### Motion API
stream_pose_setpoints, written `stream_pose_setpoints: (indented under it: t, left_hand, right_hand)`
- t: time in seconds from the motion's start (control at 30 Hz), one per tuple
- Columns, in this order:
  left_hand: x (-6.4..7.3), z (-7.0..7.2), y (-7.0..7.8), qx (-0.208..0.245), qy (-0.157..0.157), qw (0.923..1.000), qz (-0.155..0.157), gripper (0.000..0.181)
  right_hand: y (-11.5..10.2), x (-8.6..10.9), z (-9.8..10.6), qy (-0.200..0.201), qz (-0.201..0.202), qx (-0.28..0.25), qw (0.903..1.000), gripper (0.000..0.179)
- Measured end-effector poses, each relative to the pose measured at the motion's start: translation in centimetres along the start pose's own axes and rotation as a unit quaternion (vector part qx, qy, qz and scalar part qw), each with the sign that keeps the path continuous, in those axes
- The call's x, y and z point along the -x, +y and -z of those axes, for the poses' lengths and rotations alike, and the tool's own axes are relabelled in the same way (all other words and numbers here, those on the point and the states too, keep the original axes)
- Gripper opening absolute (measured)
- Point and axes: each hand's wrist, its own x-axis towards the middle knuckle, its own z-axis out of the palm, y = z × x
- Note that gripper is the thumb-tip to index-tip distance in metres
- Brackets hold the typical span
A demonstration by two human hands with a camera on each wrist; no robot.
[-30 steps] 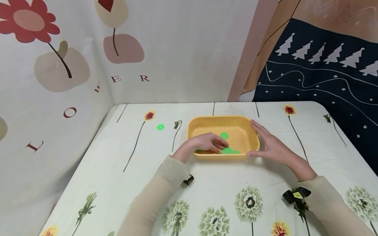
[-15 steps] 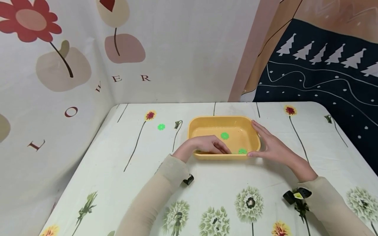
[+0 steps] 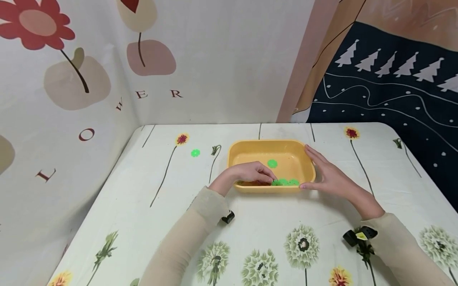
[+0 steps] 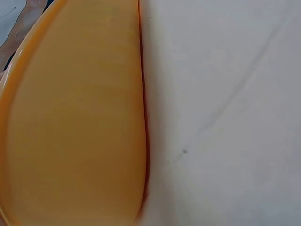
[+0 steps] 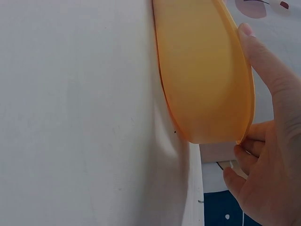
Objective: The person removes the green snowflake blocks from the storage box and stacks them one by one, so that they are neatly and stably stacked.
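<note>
Yellow tub (image 3: 270, 190) on the flowered tablecloth (image 3: 136, 222), held at its right end between thumb and wide-spread fingers of the right hand (image 3: 329, 176), with the left hand (image 3: 247, 172) dipped inside, fingers bent beside green pieces (image 3: 284, 182) (impossible to tell if pinching any), a green disc (image 3: 195, 153) outside, leftward.

The tub (image 3: 268, 190) sits on the table (image 3: 257, 218), stretching left from the right hand (image 3: 330, 178) and its grip. In it, some pieces (image 3: 284, 182) lie just right of the left hand (image 3: 252, 172), and one piece (image 3: 272, 163) lies behind them. Another piece (image 3: 195, 153) is left of both hands.
</note>
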Motion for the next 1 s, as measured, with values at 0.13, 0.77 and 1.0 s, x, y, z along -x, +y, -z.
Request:
stream_pose_setpoints:
  t: [0.13, 0.77, 1.0]
  left_hand:
    - [-0.2, -0.1, 0.1, 0.013, 0.011, 0.9998, 0.009, 0.029]
    - [1.3, 2.0, 0.3, 0.126, 0.150, 0.9799, -0.035, 0.027]
    - [4.6, 6.3, 0.3, 0.125, 0.259, 0.9564, -0.051, 0.029]
  right_hand:
    - [0.1, 0.1, 0.0, 0.001, -0.003, -0.002, 1.0000, 0.114]
    - [0.2, -0.4, -0.1, -0.011, -0.010, 0.003, 0.9999, 0.116]
    - [0.0, -0.2, 0.3, -0.009, -0.010, 0.005, 0.9999, 0.116]
